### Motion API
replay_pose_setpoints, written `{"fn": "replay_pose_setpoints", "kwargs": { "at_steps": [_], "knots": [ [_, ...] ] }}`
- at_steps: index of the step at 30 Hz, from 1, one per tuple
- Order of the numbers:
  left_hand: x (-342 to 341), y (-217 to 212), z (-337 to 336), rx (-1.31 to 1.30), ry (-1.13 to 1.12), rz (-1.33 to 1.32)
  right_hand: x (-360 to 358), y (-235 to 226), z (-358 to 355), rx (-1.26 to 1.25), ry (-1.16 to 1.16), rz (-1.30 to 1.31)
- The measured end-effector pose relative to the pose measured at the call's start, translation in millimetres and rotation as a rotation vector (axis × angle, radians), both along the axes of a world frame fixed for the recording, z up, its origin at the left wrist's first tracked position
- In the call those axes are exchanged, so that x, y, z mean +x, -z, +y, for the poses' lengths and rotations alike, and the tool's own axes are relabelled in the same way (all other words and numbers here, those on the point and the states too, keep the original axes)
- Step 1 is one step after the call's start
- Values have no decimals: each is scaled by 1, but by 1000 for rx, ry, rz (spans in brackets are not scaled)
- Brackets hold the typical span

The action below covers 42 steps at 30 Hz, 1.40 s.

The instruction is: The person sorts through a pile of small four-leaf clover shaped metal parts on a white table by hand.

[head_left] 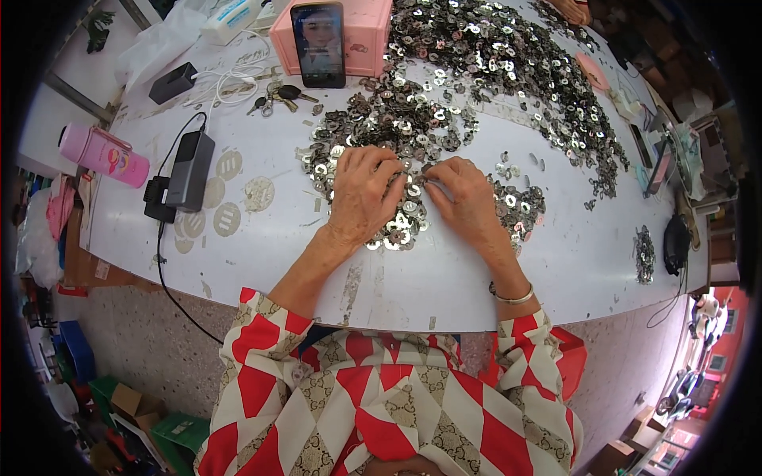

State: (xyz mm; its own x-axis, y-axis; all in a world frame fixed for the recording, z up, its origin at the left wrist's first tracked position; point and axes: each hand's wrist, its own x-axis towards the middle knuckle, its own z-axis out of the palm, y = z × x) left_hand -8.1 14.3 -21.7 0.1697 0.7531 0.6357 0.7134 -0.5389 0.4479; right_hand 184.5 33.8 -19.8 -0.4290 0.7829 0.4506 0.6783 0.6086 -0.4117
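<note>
Small shiny metal pieces (pixel 409 119), flat and ring-like, lie heaped across the middle of the white table (pixel 397 293). My left hand (pixel 363 194) rests at the near end of this heap, its fingers bent down and pressed together among the pieces; what they grip is hidden. Just to the right, my right hand (pixel 467 198) holds its thumb and forefinger in a pinch, with a small dark metal piece at the tips. The two hands' fingertips are close together. A smaller pile of the same pieces (pixel 520 213) lies right beside my right hand.
A phone (pixel 319 47) leans on a pink plastic box (pixel 369 40) at the back. Keys (pixel 278 97), a black power adapter (pixel 190 170) and a pink bottle (pixel 105 155) are on the left. A small metal heap (pixel 644 255) lies far right. Another person's hand (pixel 570 11) shows at the back.
</note>
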Motion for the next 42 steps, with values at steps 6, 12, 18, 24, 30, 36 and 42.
{"fn": "replay_pose_setpoints", "kwargs": {
  "at_steps": [6,12,18,24,30,36,42],
  "knots": [
    [2,0,-2,21,51,-10,-4,3,0,102,0,-54],
    [5,1,-2,28,84,-55,-4,-3,-4,-64,39,115],
    [5,0,-3,17,93,-63,-7,-8,-7,-194,22,141],
    [5,1,-4,-4,82,-40,-7,-2,-7,2,1,-43],
    [6,-1,-3,-6,79,-80,-3,-8,-5,-148,-1,276],
    [6,-14,-8,-167,196,-381,3,-22,-3,-937,-47,1015],
    [7,-9,-9,-504,323,-693,-1,-24,-10,-960,-83,1057]
  ]
}}
